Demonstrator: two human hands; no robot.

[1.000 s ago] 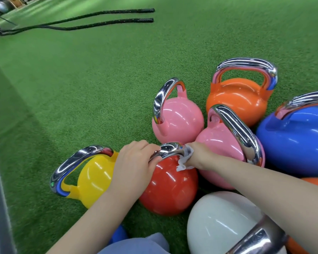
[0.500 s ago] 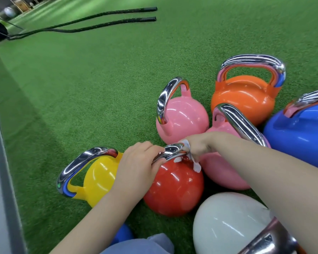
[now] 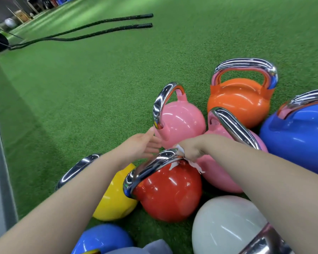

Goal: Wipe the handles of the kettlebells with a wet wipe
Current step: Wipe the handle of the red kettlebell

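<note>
Wet wipe (image 3: pixel 180 150) on red kettlebell handle (image 3: pixel 155 165)

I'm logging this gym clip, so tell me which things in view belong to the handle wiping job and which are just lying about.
Part of the job:
- wet wipe, pinched in the right hand
- red kettlebell, its handle under the wipe
- left hand, open, off the handle
- the other kettlebells: yellow, pink, orange

Lying about:
- battle ropes
- green turf
</note>
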